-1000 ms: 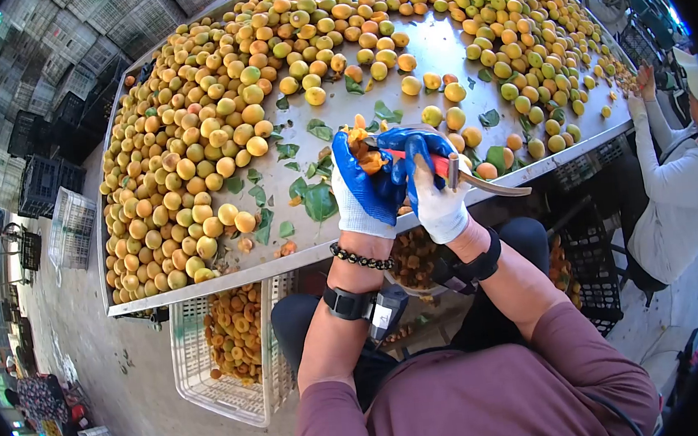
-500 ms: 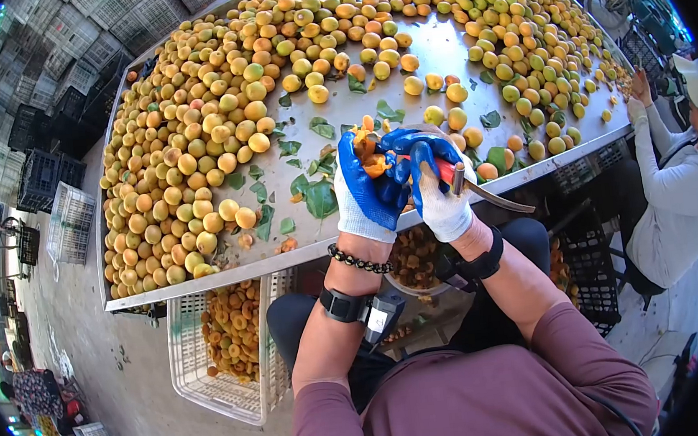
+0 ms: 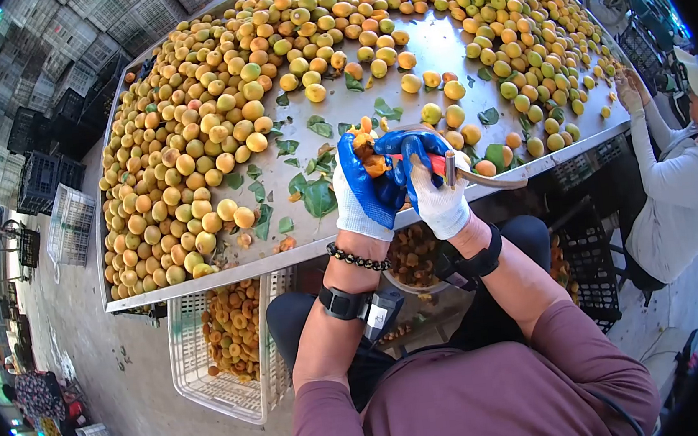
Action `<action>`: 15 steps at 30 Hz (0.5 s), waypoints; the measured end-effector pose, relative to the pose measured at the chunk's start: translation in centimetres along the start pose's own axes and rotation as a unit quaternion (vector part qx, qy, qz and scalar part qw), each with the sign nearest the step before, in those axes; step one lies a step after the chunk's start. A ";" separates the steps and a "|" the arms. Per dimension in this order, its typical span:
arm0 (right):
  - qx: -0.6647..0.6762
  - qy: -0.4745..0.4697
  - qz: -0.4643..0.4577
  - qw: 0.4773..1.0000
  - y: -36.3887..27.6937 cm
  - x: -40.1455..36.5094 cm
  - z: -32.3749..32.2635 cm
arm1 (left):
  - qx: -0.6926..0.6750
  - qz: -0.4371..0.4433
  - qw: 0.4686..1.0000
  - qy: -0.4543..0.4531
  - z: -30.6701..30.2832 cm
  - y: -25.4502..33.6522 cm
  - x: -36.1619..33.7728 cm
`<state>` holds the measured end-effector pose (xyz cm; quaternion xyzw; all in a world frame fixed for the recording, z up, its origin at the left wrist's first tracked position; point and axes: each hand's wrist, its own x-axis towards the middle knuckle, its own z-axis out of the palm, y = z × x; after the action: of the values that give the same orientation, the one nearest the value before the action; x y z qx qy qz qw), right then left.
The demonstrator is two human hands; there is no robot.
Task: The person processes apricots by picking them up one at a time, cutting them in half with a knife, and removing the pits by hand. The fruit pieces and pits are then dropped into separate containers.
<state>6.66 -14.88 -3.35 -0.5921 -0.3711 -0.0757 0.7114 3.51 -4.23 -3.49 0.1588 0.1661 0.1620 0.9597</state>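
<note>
My left hand [image 3: 366, 195], in a blue-coated white glove, is closed around torn orange apricot pieces [image 3: 375, 165] above the table's near edge. Close against it, my right hand [image 3: 437, 191], gloved alike, grips a red-handled tool [image 3: 438, 166]. A metal pin and a curved tan strip stick out from the tool to the right; its working end is hidden between my hands. Whole apricots [image 3: 192, 162] are heaped across the metal table [image 3: 317, 234], with green leaves [image 3: 318, 197] scattered just left of my hands.
Below the table edge, a white crate [image 3: 184, 360] holds halved apricots, and a bucket [image 3: 423, 288] with more fruit sits between my knees. At the right, another person [image 3: 669, 179] in white reaches to the table. Stacked crates [image 3: 96, 32] stand at the back left.
The red-handled tool has turned in my right hand, its curved strip swinging up and outward. My left hand stays nearly in place around the apricot pieces.
</note>
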 end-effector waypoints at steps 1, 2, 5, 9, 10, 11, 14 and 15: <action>0.049 0.019 0.057 0.997 0.4 -0.2 0.2 | 0.002 0.002 1.000 -0.003 0.0 0.0 0.0; 0.046 0.038 0.034 0.998 0.7 -0.3 0.3 | 0.002 0.002 1.000 -0.003 0.0 0.0 0.0; 0.040 0.122 0.109 0.986 -0.2 -0.3 0.8 | 0.024 0.014 1.000 -0.012 -0.3 0.0 0.2; 0.109 0.130 0.197 0.965 -0.2 1.2 0.2 | 0.044 -0.004 0.999 -0.021 -0.4 0.0 0.4; 0.121 0.126 0.218 0.960 0.3 1.6 -0.1 | 0.060 0.009 0.998 -0.021 -0.4 0.1 0.4; 0.121 0.128 0.219 0.960 0.6 1.9 -0.3 | 0.061 0.008 0.998 -0.021 -0.4 0.1 0.5; 0.247 0.196 0.311 0.897 0.0 3.1 -0.2 | 0.102 0.016 0.994 -0.028 -1.2 -0.2 0.9; 0.247 0.198 0.310 0.896 0.1 3.1 -0.3 | 0.344 0.200 0.915 -0.069 -1.8 -0.5 1.3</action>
<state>9.07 -14.10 -1.49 -0.4554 -0.0266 0.1273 0.8807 4.13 -3.78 -5.66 0.5196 0.1094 0.2723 0.8024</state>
